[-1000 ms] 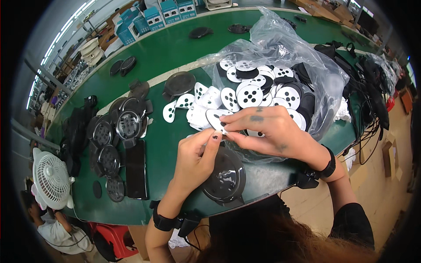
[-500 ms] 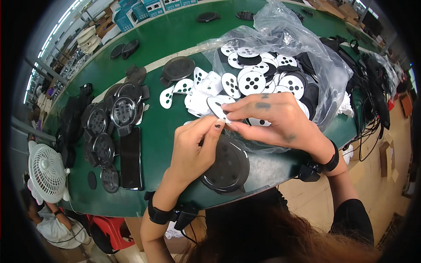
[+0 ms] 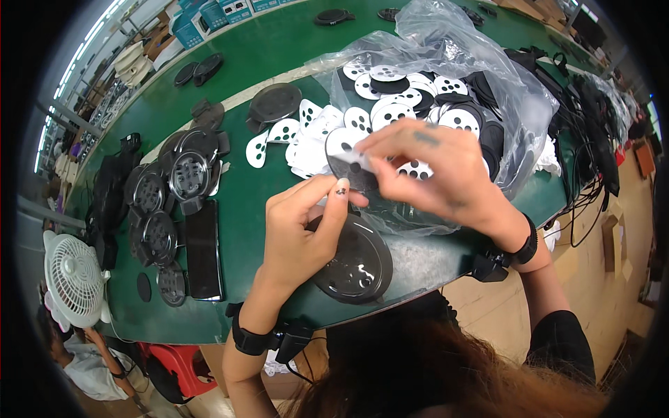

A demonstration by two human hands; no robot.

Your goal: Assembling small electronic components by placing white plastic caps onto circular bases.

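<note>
Noted clear plastic bag (image 3: pixel 488 76) at far right edge of green table (image 3: pixel 244 63), holding round white perforated discs (image 3: pixel 390 111) and black ones. Black ribbed discs (image 3: pixel 167 188) stacked toward left edge, beside flat black slab (image 3: pixel 203 258). Round black plate (image 3: pixel 355 265) at near edge, partly hidden under left hand (image 3: pixel 300 233). Right hand (image 3: pixel 432 174) and left hand close together, both pinching one white disc (image 3: pixel 348 157) above plate.

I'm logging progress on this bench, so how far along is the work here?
Done: assembled round black plastic units lie grouped at the left. In hand: both the left hand and right hand hold a white perforated disc above a round black plastic plate. Left: many white discs remain in the clear plastic bag.
</note>
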